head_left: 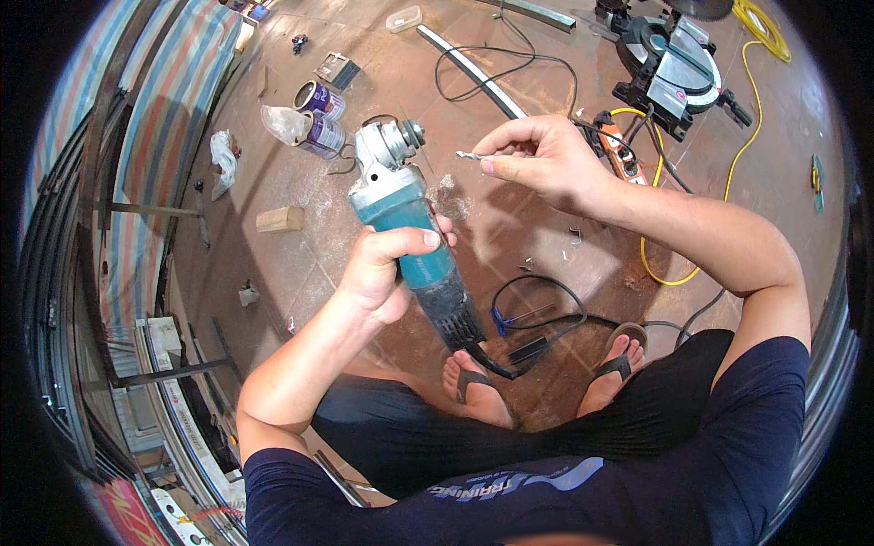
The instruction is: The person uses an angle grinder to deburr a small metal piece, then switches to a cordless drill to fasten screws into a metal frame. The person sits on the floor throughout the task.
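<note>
My left hand (pixel 387 268) is wrapped round the teal body of an angle grinder (pixel 426 238), the thumb lying across its top. The grinder's silver gear head (pixel 382 146) points away from me, and its thin disc shows nearly edge-on. From its dark rear end a cord runs down near my left foot. Just right of the disc, my right hand (pixel 537 164) pinches a short, shiny drill bit (pixel 469 156) between thumb and fingers. The bit's tip points left toward the disc, with a gap between them.
Paint cans (pixel 323 135) and a wood block (pixel 279 220) stand on the left. A mitre saw (pixel 678 73) sits at the far right, near an orange power strip (pixel 622 150) and a yellow cord (pixel 748 136). A metal bar (pixel 473 73) lies ahead. My sandalled feet are below.
</note>
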{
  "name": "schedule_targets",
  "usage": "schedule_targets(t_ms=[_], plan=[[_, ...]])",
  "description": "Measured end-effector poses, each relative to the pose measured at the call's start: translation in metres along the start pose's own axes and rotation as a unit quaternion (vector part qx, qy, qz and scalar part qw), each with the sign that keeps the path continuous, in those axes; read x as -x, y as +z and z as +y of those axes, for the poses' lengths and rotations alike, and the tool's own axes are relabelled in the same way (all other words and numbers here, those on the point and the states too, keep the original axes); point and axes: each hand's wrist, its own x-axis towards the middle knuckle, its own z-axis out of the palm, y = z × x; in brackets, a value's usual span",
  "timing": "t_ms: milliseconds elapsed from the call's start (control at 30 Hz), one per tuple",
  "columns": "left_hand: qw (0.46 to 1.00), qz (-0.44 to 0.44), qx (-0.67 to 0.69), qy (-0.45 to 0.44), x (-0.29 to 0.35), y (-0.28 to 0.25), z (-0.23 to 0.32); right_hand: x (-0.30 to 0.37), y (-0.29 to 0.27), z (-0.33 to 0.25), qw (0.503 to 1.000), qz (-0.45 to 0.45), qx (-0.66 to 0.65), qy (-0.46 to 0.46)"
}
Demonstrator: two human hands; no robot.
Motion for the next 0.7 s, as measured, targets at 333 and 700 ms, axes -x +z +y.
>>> schedule_targets(t_ms=[333,700], plan=[[0.998,-0.034,0.052,0.005,0.005,0.012,-0.001,-0.003,0.009,-0.011,0.997,0.029,0.066,-0.012],[0.999,-0.034,0.036,0.001,0.005,0.011,-0.002,-0.002,0.012,-0.034,0.983,0.046,0.162,-0.07]])
